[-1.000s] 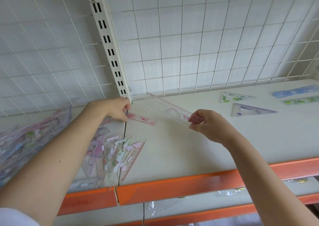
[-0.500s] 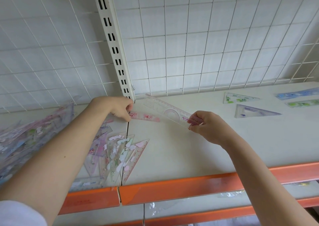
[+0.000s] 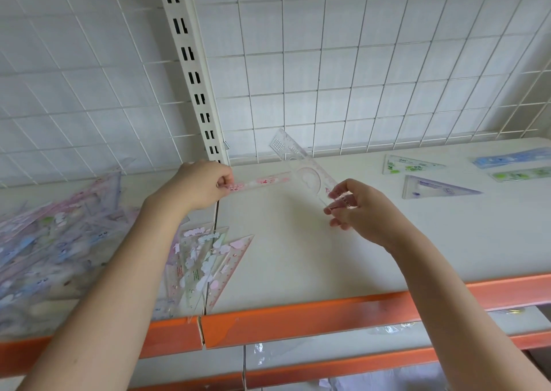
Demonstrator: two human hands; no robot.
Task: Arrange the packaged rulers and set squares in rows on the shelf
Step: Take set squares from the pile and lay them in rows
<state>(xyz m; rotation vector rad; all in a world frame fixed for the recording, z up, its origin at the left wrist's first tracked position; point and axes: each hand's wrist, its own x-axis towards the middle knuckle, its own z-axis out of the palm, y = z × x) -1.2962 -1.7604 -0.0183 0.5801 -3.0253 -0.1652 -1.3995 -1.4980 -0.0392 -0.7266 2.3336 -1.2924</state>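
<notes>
Left hand [image 3: 199, 186] pinched one end of a pink ruler [image 3: 262, 182], thumb and fingers curled on it, ruler running out toward 3 o'clock above the back of the shelf [image 3: 298, 256]. Right hand [image 3: 360, 211] pinched the near end of a clear ruler [image 3: 307, 168] between thumb and fingertips; that one angled up toward 11 o'clock, far end up against the wire grid [image 3: 328, 77]. The two rulers crossed or met near the middle; couldn't tell whether they touched. Both were held up, not lying on the shelf. At 7 o'clock from the left hand, a fan of set squares [image 3: 208, 265] with pink and white cloud prints lay flat, straddling the seam between the two shelf boards, tips near the orange front rail [image 3: 298, 322]. Further out at 9 o'clock, a loose heap of packaged rulers and squares [image 3: 53, 247], overlapping, no order. At 3 o'clock from the right hand, a purple set square [image 3: 438, 186] lay flat; a green-print set square [image 3: 408, 164] just behind it, apart. Far right, a blue ruler [image 3: 512, 161] and a green ruler [image 3: 521, 174] lay side by side, near each other, roughly parallel. Slotted upright [image 3: 193, 71] ran up the grid at 12 o'clock from the left hand.
</notes>
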